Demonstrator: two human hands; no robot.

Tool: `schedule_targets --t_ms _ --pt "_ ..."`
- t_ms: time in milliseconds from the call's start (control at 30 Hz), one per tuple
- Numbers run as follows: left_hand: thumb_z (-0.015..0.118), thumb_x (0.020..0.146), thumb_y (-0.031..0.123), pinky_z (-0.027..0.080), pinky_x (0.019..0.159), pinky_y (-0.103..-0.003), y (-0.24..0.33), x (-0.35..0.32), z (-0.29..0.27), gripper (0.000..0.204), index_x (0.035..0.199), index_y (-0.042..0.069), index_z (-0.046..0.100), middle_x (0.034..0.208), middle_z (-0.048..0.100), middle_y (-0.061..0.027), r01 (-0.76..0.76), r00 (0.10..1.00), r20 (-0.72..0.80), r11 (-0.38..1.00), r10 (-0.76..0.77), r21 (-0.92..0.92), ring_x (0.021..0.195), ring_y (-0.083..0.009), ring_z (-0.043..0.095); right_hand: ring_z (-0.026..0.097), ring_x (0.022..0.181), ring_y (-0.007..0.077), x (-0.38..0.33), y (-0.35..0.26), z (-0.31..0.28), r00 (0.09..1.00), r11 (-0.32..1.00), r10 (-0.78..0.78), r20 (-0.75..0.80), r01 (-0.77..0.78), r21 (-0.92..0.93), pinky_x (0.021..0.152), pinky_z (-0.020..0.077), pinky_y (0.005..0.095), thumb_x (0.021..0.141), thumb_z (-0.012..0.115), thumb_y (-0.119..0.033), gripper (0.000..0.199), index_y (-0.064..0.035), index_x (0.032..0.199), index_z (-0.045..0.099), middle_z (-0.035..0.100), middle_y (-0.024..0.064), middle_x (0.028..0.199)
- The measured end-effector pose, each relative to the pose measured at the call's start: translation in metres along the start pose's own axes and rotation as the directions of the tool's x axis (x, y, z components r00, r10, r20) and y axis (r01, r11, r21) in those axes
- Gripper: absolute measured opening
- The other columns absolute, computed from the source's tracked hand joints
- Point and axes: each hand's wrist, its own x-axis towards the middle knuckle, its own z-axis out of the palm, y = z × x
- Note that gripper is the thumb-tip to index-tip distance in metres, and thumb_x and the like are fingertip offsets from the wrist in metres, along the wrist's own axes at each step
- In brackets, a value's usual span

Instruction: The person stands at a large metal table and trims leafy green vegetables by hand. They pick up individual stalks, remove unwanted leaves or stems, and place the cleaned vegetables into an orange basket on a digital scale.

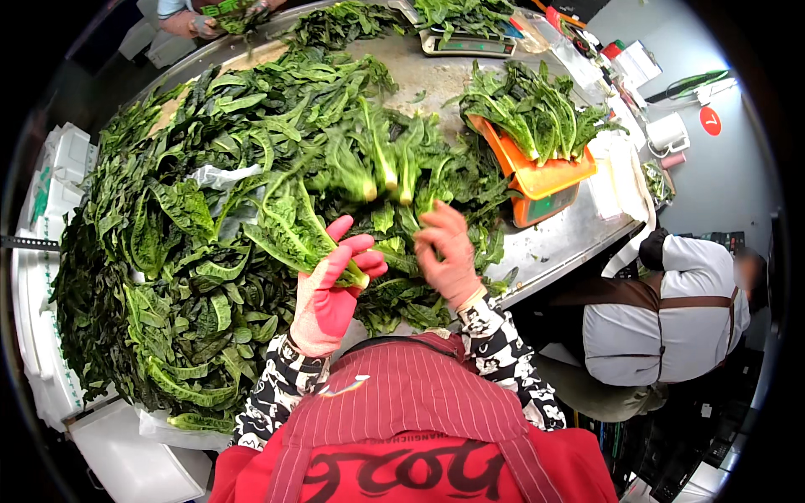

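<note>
Currently both hands wear pink gloves and work over a metal bench (pixel 562 243) heaped with dark leafy greens. Left hand (pixel 331 289): fingers closed around the stem end of a leaf bunch (pixel 293 226), which stands up and leans left above the big pile of greens (pixel 184 251). Right hand (pixel 449 256): fingers curled and resting on loose leaves just right of that bunch; whether it actually grips any leaf I cannot tell. Several bunches with pale stems (pixel 386 168) lie just beyond both hands. To the right, near the bench edge, an orange tray (pixel 545 178) sits on a scale, filled with more greens (pixel 528 109). A second scale (pixel 465 42) with greens stands at the far side. Another person in a white top (pixel 671 318) is beside the bench at right; a further person's hands (pixel 197 23) handle leaves at the far left corner
</note>
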Motion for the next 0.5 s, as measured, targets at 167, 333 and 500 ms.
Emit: schedule_targets --t_ms 167,333,500 --pt "0.059 0.096 0.016 0.055 0.09 -0.042 0.003 0.014 -0.011 0.052 0.143 0.006 0.039 0.12 0.062 -0.0131 -0.053 0.999 0.009 0.999 0.053 -0.006 0.099 -0.0239 0.066 0.065 0.072 0.0148 0.01 0.004 -0.022 0.832 0.855 0.513 -0.21 -0.518 0.032 0.063 0.0528 0.029 0.086 0.071 -0.011 0.026 0.0003 0.107 0.06 0.068 0.0087 0.091" --pt "0.063 0.094 0.012 0.053 0.076 -0.035 0.004 0.021 -0.008 0.057 0.144 0.004 0.038 0.111 0.064 -0.01 -0.047 0.997 0.057 0.998 0.05 -0.04 0.084 -0.0178 0.062 0.068 0.076 0.0212 0.038 0.006 -0.025 0.651 0.646 0.757 0.06 -0.731 -0.218 0.071 0.0527 0.0316 0.081 0.077 -0.037 0.056 0.0042 0.114 0.057 0.07 0.0121 0.087" --pt "0.073 0.078 -0.005 0.049 0.066 -0.03 0.004 0.009 0.026 0.074 0.143 0.003 0.039 0.088 0.056 -0.0029 -0.155 0.986 0.075 0.978 0.146 0.142 0.076 -0.015 0.057 0.068 0.081 0.0222 0.051 0.017 -0.007 0.609 0.608 0.788 0.091 -0.746 -0.271 0.074 0.0536 0.0332 0.082 0.076 -0.034 0.056 0.0055 0.117 0.056 0.07 0.0151 0.088"
